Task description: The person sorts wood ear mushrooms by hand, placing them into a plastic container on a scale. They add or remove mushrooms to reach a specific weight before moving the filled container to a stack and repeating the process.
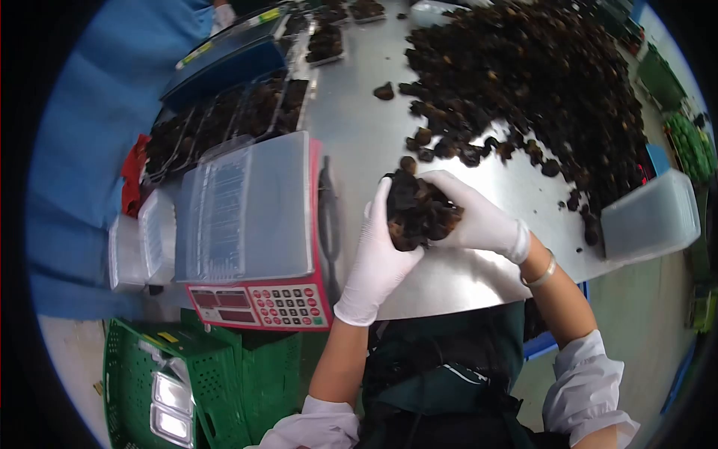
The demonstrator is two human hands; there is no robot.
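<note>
Both gloved hands are closing on a clump of dark pieces (415,213), holding it just above the near edge of the steel table (359,142). The left hand (378,258) is cupping it from below and the near side, fingers reaching up along its left flank. The right hand (479,221) is wrapping over it from the far right, so the clump is sitting pressed between the two palms. A bangle (542,273) is showing on the right wrist. Just left of the hands, a weighing scale (262,303) is carrying an open clear plastic tray (247,209), well apart from the clump. Beyond the hands, a big heap of the same dark pieces (538,82) is spreading over the table, with strays lying loose near the fingers. A clear tub (649,217) is sitting on the table's right edge. Much of the clump is hidden under the gloves, and I cannot make out what the wrinkled pieces are. The scale's readout is too small to read. The heap is running off the top of the view. At the left a co-worker is showing only as a blue garment (97,135), beside filled trays (224,120).
</note>
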